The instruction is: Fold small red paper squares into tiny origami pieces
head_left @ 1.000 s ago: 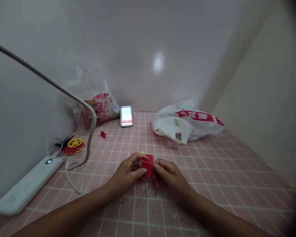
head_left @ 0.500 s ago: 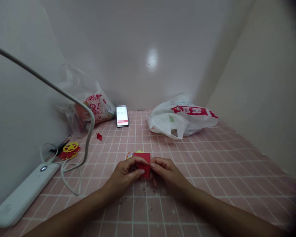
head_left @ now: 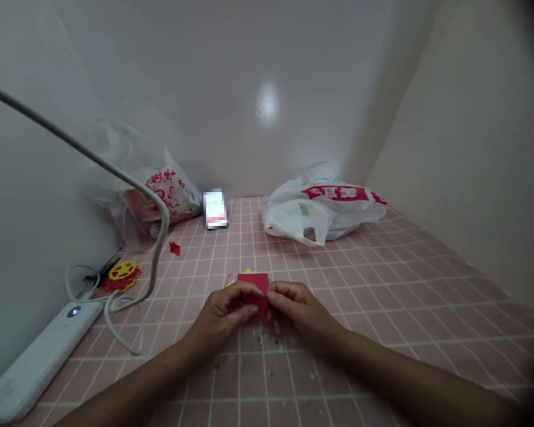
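Since a second ago our hands and the red paper have barely moved against each other, though everything now sits a little lower and further left in our view. Our left hand (head_left: 225, 311) and right hand (head_left: 296, 308) each pinch a side of the small folded red paper (head_left: 255, 289), fingers curled around it just above the pink tiled table (head_left: 382, 308), with a few coloured sheets (head_left: 237, 276) lying just behind. Farther back, a white plastic bag (head_left: 320, 207) with red print lies slumped and a clear bag (head_left: 149, 193) holds red-printed packets, contents otherwise unclear.
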`<state>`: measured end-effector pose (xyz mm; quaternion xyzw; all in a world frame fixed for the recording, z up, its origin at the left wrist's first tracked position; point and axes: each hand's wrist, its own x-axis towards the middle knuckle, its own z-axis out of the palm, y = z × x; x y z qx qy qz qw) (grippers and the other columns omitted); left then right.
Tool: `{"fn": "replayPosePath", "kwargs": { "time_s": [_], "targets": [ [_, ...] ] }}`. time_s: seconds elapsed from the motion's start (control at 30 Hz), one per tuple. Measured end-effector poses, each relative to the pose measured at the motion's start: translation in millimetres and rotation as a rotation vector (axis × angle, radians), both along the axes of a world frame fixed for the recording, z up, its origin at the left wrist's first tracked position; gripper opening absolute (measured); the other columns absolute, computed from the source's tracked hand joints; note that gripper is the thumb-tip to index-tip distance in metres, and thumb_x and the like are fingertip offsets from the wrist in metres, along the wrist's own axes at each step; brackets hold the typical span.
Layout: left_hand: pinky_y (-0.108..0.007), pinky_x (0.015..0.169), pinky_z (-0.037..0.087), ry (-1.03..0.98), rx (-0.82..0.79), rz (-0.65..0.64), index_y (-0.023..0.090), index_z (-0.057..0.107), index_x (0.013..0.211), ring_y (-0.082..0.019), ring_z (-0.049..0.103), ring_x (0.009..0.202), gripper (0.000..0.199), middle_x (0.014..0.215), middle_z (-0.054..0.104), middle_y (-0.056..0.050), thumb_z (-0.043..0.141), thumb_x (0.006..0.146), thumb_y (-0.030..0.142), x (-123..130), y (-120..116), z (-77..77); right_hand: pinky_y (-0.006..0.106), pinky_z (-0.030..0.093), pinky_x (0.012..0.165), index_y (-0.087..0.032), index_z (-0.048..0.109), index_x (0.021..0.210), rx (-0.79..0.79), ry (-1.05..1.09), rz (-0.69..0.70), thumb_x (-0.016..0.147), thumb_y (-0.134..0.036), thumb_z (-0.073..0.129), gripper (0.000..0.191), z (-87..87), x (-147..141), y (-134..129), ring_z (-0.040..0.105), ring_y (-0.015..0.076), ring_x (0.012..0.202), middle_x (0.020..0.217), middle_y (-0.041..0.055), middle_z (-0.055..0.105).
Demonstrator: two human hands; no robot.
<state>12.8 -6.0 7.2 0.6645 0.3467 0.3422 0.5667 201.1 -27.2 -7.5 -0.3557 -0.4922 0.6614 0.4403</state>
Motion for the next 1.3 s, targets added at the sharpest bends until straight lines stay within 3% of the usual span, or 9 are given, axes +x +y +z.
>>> {"fn": "replayPosePath", "kwargs": {
  "time_s": [0.67, 1.0, 1.3],
  "targets": [
    [-0.027, 0.072, 0.046, 0.118, 0.089, 0.0, 0.019, 0.064, 0.094, -0.016, 0.061, 0.076, 0.011, 0.083, 0.067, -0.001, 0.063, 0.082, 0.019, 0.1, -2.7, 4.6, 0.022, 0.036, 0.043, -0.019, 0.053, 0.066, 0.034, -0.097, 0.003, 0.087, -0.038, 0.055, 0.029, 3.2, -2.1, -1.3, 0.045, 0.0087, 0.041, 0.048, -0.0045, 0.051],
    [-0.024, 0.062, 0.041, 0.189, 0.073, 0.064, 0.018, 0.059, 0.081, -0.013, 0.053, 0.065, 0.009, 0.071, 0.057, 0.002, 0.063, 0.081, 0.026, 0.4, -2.1, 4.9, 0.022, 0.032, 0.048, -0.019, 0.048, 0.065, 0.249, -0.322, -0.074, 0.088, -0.028, 0.05, 0.024, 2.0, -3.2, -4.9, 0.041, 0.0094, 0.05, 0.056, -0.0038, 0.046],
    [-0.025, 0.064, 0.043, 0.216, 0.096, 0.052, 0.017, 0.06, 0.081, -0.014, 0.055, 0.068, 0.01, 0.073, 0.06, 0.0, 0.061, 0.083, 0.027, 0.7, -4.1, 7.0, 0.024, 0.03, 0.054, -0.02, 0.045, 0.063, 0.417, -0.445, -0.111, 0.088, -0.023, 0.048, 0.025, 3.4, -2.9, -4.9, 0.039, 0.0113, 0.057, 0.061, -0.0028, 0.045]
  ]
}}
